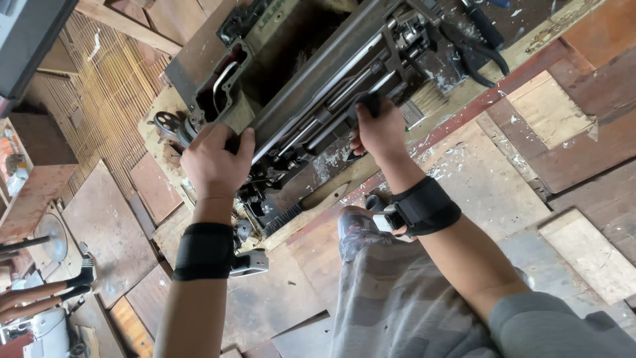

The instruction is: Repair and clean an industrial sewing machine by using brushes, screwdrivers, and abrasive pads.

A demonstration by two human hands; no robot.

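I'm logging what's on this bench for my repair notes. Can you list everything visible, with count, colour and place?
Sewing machine: one, dark grey metal, tipped to show its underside, on the wooden bench, upper centre.
Wooden bench: one, worn brown with white paint flecks, under the machine.
Pliers: one pair, black handles, upper right on the bench.
Toothed belt: one, black, at the bench's near edge.
Bamboo mat: one, tan, upper left.
Fan: one, pale, left edge.
Wrist bands: two, black, one on each wrist.
Left hand: gripping the machine's left end.
Right hand: gripping a dark part on the machine's underside.
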